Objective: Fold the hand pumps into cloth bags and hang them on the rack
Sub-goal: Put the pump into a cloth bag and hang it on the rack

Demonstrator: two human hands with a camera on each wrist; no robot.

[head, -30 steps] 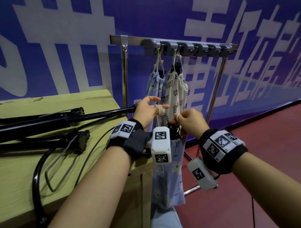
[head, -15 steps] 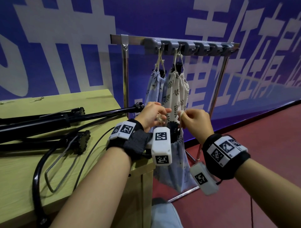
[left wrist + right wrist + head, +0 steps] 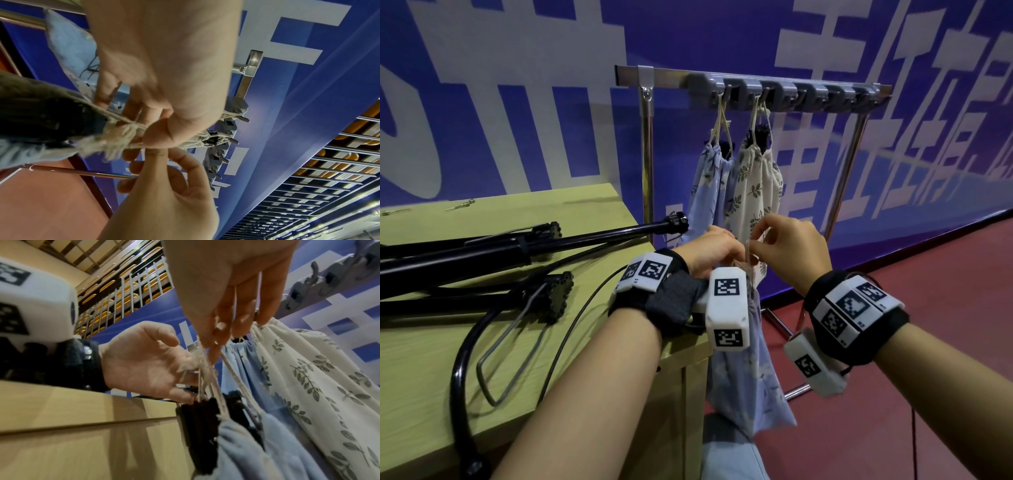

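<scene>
A light blue cloth bag [image 3: 751,387] hangs below my two hands off the table's right end, with a black hand pump [image 3: 201,423] poking out of its gathered mouth. My left hand [image 3: 734,255] pinches the beige drawstring [image 3: 125,129] between thumb and fingers. My right hand [image 3: 756,240] pinches the same cords [image 3: 207,369] from above, its fingertips pointing down. The metal rack [image 3: 756,82] stands just behind, with a blue bag [image 3: 709,185] and a cream leaf-print bag [image 3: 755,192] hung on its first two hooks.
Long black hand pumps [image 3: 482,253] with hoses lie on the wooden table [image 3: 585,342] at the left. Several grey hooks [image 3: 835,96] to the right of the hung bags carry nothing. Red floor lies under the rack, and a blue printed wall stands behind it.
My hands have drawn together until they touch at the cords above the bag's mouth. The held bag has swung a little beneath them.
</scene>
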